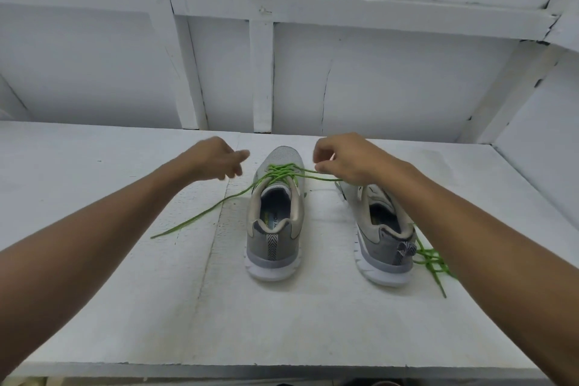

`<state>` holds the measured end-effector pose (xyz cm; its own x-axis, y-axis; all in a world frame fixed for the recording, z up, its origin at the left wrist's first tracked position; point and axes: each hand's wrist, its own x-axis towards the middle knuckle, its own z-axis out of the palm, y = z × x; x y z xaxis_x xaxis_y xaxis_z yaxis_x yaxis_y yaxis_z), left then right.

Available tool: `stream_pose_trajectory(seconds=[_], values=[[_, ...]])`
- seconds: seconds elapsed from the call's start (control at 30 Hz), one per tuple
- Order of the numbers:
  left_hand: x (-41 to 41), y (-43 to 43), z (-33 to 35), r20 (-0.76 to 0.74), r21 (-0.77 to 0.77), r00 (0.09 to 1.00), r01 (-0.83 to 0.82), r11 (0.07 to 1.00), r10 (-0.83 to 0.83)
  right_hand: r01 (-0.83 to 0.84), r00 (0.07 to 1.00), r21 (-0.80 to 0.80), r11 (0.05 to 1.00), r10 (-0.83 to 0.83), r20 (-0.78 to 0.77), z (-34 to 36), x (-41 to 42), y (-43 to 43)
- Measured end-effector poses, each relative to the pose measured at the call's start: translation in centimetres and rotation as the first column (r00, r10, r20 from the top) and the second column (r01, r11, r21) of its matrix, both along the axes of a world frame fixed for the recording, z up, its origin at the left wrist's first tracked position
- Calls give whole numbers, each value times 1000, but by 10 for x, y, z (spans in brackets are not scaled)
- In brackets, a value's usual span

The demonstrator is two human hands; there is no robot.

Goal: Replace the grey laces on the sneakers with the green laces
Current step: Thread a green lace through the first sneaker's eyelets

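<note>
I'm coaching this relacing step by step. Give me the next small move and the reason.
Probably lower the left hand to pick up the loose end of the green lace trailing on the table. The right hand seems to hold its other end, the centre sneaker looks threaded to the top, and the left hand holds nothing.
</note>
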<state>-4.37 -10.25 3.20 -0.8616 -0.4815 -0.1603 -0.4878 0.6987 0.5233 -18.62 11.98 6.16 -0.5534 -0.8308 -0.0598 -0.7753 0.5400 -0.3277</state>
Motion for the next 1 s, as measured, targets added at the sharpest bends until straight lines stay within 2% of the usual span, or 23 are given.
stream_pose_trajectory(seconds=[0.07,0.1,0.23,0.4,0.47,0.53,0.6,0.8,0.83,0.87,0.93,1.0], values=[[-4,17,-7,112,149,994,-25,989,8,-48,997,-52,998,51,63,-6,9,-3],[-7,25,-12,128,166,992,-41,985,20,-49,996,-62,997,53,69,-10,12,-4],[-18,37,-23,51,57,983,-181,982,178,-27,997,-93,995,33,64,-27,16,-8],[-19,38,-24,-83,271,969,-202,941,232,21,998,-133,991,-13,61,-37,20,-10],[-16,38,-24,-128,220,957,-228,948,260,30,999,-127,991,-26,36,-38,21,-11],[-13,36,-25,-144,81,953,-259,963,268,25,1000,-78,997,-26,-13,-39,21,-11],[-10,34,-25,-142,13,954,-267,964,266,11,999,-23,1000,-12,-38,-38,20,-11],[-6,37,-31,-191,103,935,-283,954,298,-98,988,122,988,82,132,-14,10,0],[-5,37,-32,-203,135,928,-290,948,313,-103,968,74,992,83,236,-10,7,2],[-5,37,-33,-218,170,920,-294,941,327,-84,910,-30,996,89,405,-7,5,4],[-6,37,-34,-271,273,890,-294,916,366,69,672,-257,964,146,726,-6,0,3],[-9,38,-35,-330,504,821,-264,823,465,219,490,-373,902,229,841,-9,-1,-2]])
